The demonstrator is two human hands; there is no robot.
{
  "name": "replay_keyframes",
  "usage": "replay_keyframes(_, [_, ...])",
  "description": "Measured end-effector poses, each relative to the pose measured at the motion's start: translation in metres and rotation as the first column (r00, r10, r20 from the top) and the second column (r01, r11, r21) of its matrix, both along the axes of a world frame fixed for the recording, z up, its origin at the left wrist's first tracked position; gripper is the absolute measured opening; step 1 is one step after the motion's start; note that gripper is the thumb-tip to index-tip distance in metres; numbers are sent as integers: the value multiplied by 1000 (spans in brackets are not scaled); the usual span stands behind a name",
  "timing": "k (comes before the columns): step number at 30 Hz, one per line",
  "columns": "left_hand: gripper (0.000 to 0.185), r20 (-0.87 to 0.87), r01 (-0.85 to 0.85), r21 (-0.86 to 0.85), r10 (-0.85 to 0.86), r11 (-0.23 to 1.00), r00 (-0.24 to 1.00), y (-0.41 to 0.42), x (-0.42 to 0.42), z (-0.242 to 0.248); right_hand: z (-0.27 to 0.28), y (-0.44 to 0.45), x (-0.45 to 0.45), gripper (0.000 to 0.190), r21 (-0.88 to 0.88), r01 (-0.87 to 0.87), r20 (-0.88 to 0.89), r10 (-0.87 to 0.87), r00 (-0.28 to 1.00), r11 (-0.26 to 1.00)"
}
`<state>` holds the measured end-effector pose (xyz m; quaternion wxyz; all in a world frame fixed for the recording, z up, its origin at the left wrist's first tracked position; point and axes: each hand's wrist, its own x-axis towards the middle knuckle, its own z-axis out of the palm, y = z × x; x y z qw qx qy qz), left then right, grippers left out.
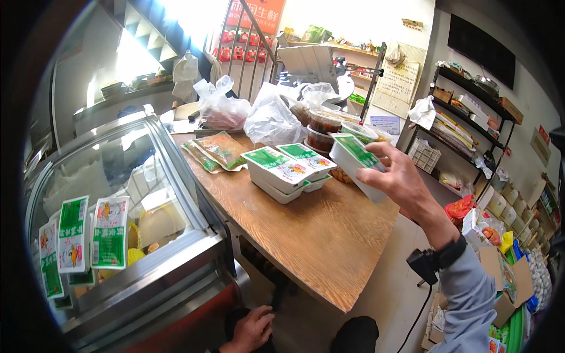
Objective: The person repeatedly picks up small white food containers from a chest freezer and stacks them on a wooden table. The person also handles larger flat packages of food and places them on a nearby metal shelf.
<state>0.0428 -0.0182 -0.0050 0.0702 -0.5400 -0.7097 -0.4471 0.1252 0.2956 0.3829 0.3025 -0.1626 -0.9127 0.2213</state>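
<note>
My right hand [397,176] grips a white plastic food tub with a green printed film lid [353,152], held tilted above the wooden table [326,234]. To its left, several tubs of the same kind [282,170] stand stacked on the table. My left hand [254,328] hangs low near my knees, fingers partly curled, with nothing seen in it. More of these tubs [110,234] lie on the glass top of the display case at the left.
Flat food packets [223,150], a white plastic bag [273,119] and round clear-lidded containers [325,121] occupy the table's far side. The metal-framed display case [176,260] adjoins it at left. Open cardboard boxes [507,282] and goods line the right. A cable [417,315] hangs from my right wrist.
</note>
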Motion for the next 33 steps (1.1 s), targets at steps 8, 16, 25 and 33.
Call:
replay_keyframes(8, [31,-26,-8,23,8,1000,1000,-5,-14,-8,9,17,-89,86,108,-43,190,22,981,993])
replay_keyframes(16, [33,71,11,86,-17,996,997,-15,-14,-16,-8,31,-136,86,150,-56,234,20,972,987])
replay_keyframes(25, [32,74,15,101,-23,995,997,-14,-15,-17,-9,29,-157,82,135,15,239,-47,970,991])
replay_keyframes(33, [33,54,8,86,-13,996,998,-15,-14,-19,-14,48,-177,89,155,-45,272,2,962,987])
